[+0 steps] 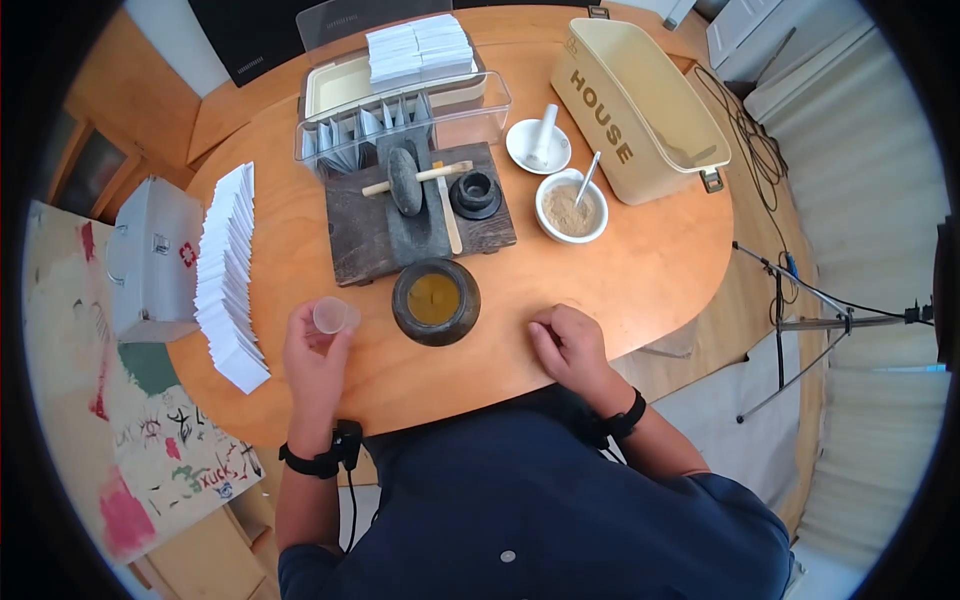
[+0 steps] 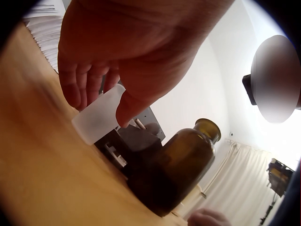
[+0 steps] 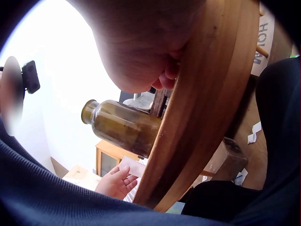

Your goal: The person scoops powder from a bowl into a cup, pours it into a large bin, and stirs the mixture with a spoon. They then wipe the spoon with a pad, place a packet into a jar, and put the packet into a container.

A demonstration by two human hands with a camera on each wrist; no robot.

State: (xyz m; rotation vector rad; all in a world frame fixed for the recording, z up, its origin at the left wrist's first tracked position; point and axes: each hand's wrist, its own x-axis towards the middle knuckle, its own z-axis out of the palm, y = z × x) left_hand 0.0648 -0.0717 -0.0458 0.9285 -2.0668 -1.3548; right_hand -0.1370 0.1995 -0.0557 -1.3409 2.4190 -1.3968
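Observation:
My left hand (image 1: 312, 362) pinches a small translucent plastic cup (image 1: 336, 314) between thumb and fingers, low over the left front of the table. In the left wrist view the cup (image 2: 99, 115) is tilted, its base close to the wood. To the right of it stands an uncapped brown glass bottle (image 1: 436, 300), seen from above in the head view. Its shoulder and flared neck show side-on in the right wrist view, where the bottle (image 3: 124, 126) looks upright on the tabletop. My right hand (image 1: 572, 345) rests at the front edge, fingers loosely curled, holding nothing.
Behind the bottle, a dark board (image 1: 357, 238) carries a stone roller, a brush, a flat stick and a black pot. A bowl of brown powder (image 1: 571, 212), a dish with a pestle (image 1: 541, 150) and a beige bin (image 1: 625, 120) stand right. White paper packets (image 1: 228, 285) line the left.

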